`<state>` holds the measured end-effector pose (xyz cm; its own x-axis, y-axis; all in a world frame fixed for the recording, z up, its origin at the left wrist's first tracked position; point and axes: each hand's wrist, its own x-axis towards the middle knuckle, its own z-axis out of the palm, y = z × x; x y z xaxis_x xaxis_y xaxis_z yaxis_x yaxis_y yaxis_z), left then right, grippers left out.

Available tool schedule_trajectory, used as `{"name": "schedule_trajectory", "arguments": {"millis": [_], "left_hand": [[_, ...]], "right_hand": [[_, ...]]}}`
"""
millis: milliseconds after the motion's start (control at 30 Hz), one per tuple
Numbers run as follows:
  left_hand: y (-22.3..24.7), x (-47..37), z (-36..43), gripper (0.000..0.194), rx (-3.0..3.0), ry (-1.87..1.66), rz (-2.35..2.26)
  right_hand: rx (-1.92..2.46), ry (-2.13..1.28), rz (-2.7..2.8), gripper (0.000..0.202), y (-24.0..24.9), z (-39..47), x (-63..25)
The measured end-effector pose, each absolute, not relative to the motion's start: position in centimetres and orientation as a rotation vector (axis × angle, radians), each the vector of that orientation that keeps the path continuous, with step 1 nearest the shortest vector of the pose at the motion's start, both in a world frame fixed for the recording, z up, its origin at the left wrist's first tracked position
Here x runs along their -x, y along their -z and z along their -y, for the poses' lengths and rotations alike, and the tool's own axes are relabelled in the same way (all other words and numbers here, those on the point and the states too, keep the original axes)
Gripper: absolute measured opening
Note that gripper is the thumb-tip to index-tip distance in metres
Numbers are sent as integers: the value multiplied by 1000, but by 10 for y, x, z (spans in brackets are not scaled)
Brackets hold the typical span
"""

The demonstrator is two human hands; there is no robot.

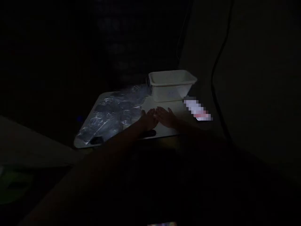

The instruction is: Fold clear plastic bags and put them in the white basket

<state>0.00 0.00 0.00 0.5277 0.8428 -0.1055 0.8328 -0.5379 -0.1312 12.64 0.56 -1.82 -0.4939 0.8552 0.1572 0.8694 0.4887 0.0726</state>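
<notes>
Over the front part of a pale tabletop (174, 106), my left hand (150, 119) and my right hand (166, 117) meet at the fingertips. The fingers of both look stretched out and flat, and I see nothing held in either. Detail is poor in the dim light, so whether anything thin lies under them is hidden. Just left of my left hand, crinkled clear plastic (110, 116) spreads over the surface. Behind the hands stands a cream rectangular tub (172, 91).
A bright, blurred-out phone-like screen (197, 109) lies at the tabletop's right side. Dark oval openings (97, 140) show near its front edge. A dark cable (213, 81) hangs down the wall at right. Something green (16, 186) sits low at far left.
</notes>
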Motion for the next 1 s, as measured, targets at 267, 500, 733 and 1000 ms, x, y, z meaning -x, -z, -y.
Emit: {"name": "schedule_trajectory", "arguments": {"millis": [267, 500, 733, 1000], "left_hand": [[3, -1, -1, 52, 2698, -177, 1455], [3, -4, -2, 52, 2703, -193, 1479], [1, -4, 0, 51, 2695, -195, 1475], [0, -3, 0, 50, 2711, -214, 1460]], "right_hand": [[1406, 302, 2542, 49, 22, -8, -129], [1466, 213, 2580, 50, 25, -10, -131], [1515, 169, 2591, 50, 20, -7, -131], [1535, 125, 2631, 50, 18, -8, -130]]}}
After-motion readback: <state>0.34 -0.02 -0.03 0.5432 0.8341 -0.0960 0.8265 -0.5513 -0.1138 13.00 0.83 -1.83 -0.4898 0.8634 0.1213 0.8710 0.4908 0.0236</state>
